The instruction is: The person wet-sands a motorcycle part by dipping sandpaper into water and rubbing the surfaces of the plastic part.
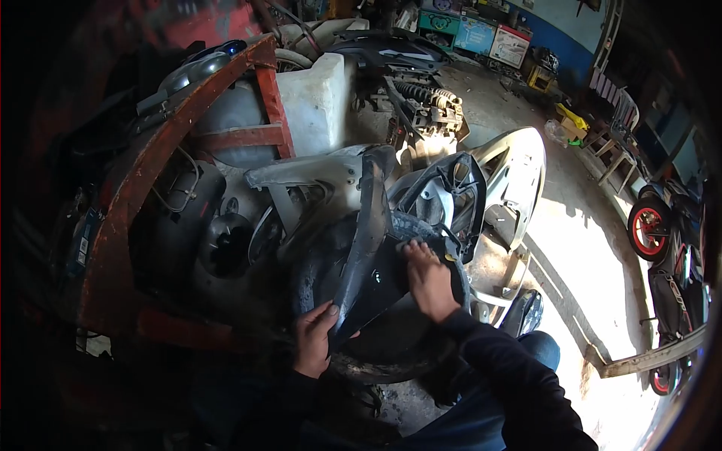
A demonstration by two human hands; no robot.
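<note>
A long dark panel (368, 218) stands tilted over a round black basin-like thing (376, 368). My left hand (314, 340) grips the panel's lower edge, with the thumb on its near face. My right hand (431, 282) lies against the panel's dark inner face, its fingers close together; a small grey thing shows at the fingertips, too small to name. Behind the panel stand a black plastic frame (472, 197) and a pale curved fairing (526, 169). A grey fairing piece (301, 171) is to the left.
A rusty red metal frame (120, 214) rises at the left, beside a whitish block (320, 98). Engine parts (440, 113) lie behind. At the right are a chair (624, 113), a motorcycle wheel with a red rim (648, 231) and a wooden beam (654, 357).
</note>
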